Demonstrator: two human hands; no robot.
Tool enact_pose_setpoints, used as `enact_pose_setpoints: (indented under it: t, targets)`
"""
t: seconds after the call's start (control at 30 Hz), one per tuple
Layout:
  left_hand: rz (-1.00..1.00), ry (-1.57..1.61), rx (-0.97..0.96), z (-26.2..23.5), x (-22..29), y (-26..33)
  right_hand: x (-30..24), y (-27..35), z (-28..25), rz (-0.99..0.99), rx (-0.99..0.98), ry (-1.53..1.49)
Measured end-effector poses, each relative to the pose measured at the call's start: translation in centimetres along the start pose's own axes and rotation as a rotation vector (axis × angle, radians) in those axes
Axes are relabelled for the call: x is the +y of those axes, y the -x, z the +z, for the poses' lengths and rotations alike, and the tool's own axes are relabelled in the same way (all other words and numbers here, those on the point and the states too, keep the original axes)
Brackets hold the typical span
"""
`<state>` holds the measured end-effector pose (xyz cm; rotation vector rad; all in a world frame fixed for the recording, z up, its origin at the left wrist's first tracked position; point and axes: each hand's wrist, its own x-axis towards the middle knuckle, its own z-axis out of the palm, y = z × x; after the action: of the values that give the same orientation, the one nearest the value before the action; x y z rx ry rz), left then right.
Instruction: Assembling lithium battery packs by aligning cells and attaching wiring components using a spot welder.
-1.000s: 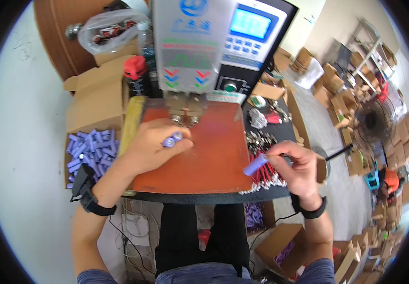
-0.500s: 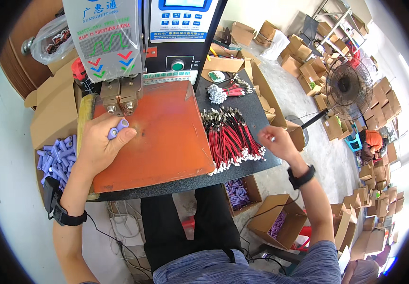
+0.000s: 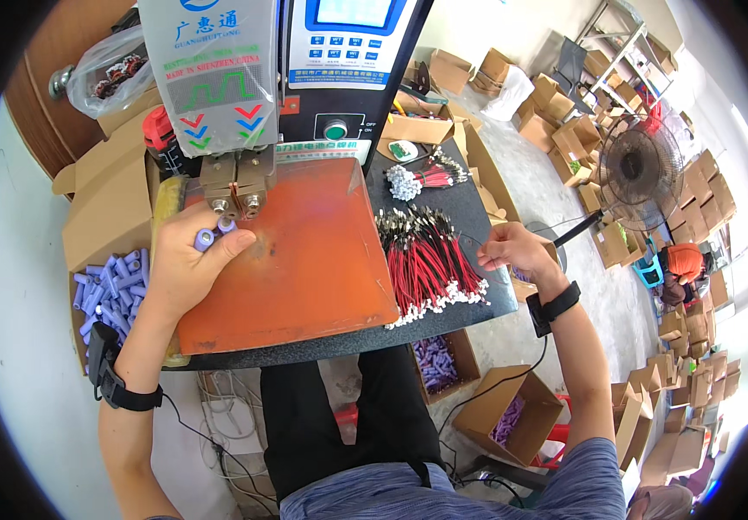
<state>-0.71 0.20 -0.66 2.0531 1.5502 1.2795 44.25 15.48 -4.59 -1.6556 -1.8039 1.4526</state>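
Note:
My left hand (image 3: 181, 273) is closed around two purple cylindrical battery cells (image 3: 205, 240), their ends showing between fingers and thumb. It holds them right below the paired metal electrodes (image 3: 235, 205) of a spot-welding machine (image 3: 218, 95), above an orange-brown board (image 3: 304, 277). Whether a cell touches an electrode I cannot tell. Off the right edge of the black worktop (image 3: 356, 340), my right hand (image 3: 519, 253) is raised with its fingertips pinched together; what they hold, if anything, is too small to make out. Nearest to it lies a row of red and black wire leads (image 3: 430, 269) with white connectors.
A carton of purple cells (image 3: 114, 290) stands at the left. Another bundle of leads (image 3: 426, 176) lies farther back. Cartons of cells (image 3: 439, 360) sit below the worktop, and a standing fan (image 3: 634, 165) is at the right. Someone in orange (image 3: 684, 260) sits farther off.
The view has shifted slightly, so the machine and worktop appear lower and farther right. The cells in my left hand are now closer to the electrodes. My right hand's fingers have turned toward the worktop.

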Motion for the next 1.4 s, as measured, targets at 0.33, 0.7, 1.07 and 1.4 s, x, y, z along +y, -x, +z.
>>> enact_pose_setpoints:
  t: [0.33, 0.7, 1.07, 1.4]
  targets:
    - [0.036, 0.032, 0.029, 0.3, 1.4, -0.1, -1.7, 1.2, -0.3, -0.518, 0.452, 0.682]
    - [0.108, -0.048, -0.081, 0.0, 1.0, 0.1, -14.3, 3.4, 11.5, -0.886, 0.312, 0.309]
    - [0.152, -0.031, -0.055, 0.5, 0.9, -0.1, -17.3, 1.1, 20.7, -1.048, 0.185, 0.199]
    - [0.096, -0.060, -0.066, 0.3, 1.0, 0.0, -16.9, 1.2, 21.0, -1.166, 0.327, 0.044]
